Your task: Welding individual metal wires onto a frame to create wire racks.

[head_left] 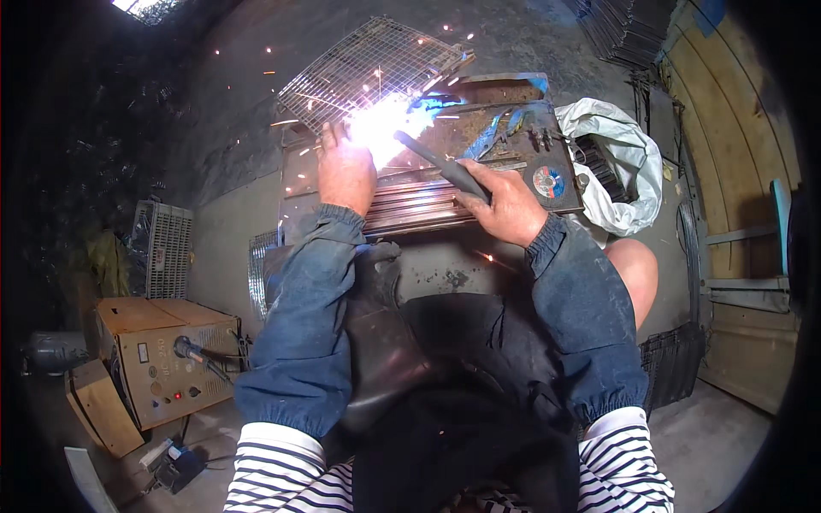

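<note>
In my right hand [506,203] is the dark handle of a welding torch [462,175], fingers wrapped round it. Its nozzle points up and left into a white-blue arc glare [380,124], with sparks flying. My left hand [346,175] is just left of the glare, fingers bent at the near edge of a wire mesh panel [368,64]. The glare hides part of these fingers and the spot being welded. The panel lies slanted over the far left of a metal work table [295,184]. Several long metal bars [419,203] lie side by side along the table's near edge.
A round grinding disc [549,181] is at the table's right, near a white sack [637,192] holding dark rods. An orange-topped welding machine [175,363] stands on the floor at left, beside a plastic crate [164,248]. Metal grids [676,363] lean at right.
</note>
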### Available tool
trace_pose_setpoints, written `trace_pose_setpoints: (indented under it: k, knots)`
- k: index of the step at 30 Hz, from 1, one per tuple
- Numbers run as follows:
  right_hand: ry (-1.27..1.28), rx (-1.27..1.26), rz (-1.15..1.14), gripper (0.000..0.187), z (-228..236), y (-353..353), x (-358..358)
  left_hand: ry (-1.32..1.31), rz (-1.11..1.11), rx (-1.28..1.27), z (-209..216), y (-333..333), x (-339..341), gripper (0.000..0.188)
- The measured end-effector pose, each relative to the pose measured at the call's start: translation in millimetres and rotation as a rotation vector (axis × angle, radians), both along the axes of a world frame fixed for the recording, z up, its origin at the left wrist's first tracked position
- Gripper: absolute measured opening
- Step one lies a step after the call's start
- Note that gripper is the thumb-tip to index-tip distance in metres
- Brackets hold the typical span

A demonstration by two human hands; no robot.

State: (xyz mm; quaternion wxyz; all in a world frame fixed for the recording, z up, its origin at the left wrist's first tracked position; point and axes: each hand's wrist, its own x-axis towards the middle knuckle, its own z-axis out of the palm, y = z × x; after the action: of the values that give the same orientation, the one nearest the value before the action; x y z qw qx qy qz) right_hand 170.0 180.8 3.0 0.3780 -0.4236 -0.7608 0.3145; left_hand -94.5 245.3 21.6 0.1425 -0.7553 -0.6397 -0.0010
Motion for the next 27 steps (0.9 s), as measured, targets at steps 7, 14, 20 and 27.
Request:
trace_pose_setpoints:
  k: [7,14,20,27]
  knots:
    - [-0.035,0.005,-0.018,0.046,7,-3,4,0.011,-0.009,0.135,-7,3,-1,0.053]
    - [-0.011,-0.001,-0.015,0.045,8,-5,4,0.089,-0.025,0.144,-7,1,-2,0.051]
    - [-0.068,-0.016,-0.019,0.048,5,-2,3,0.111,-0.029,0.102,-4,-3,-1,0.052]
    - [-0.08,0.008,-0.011,0.048,3,-1,2,0.081,-0.006,0.103,-8,2,-1,0.054]
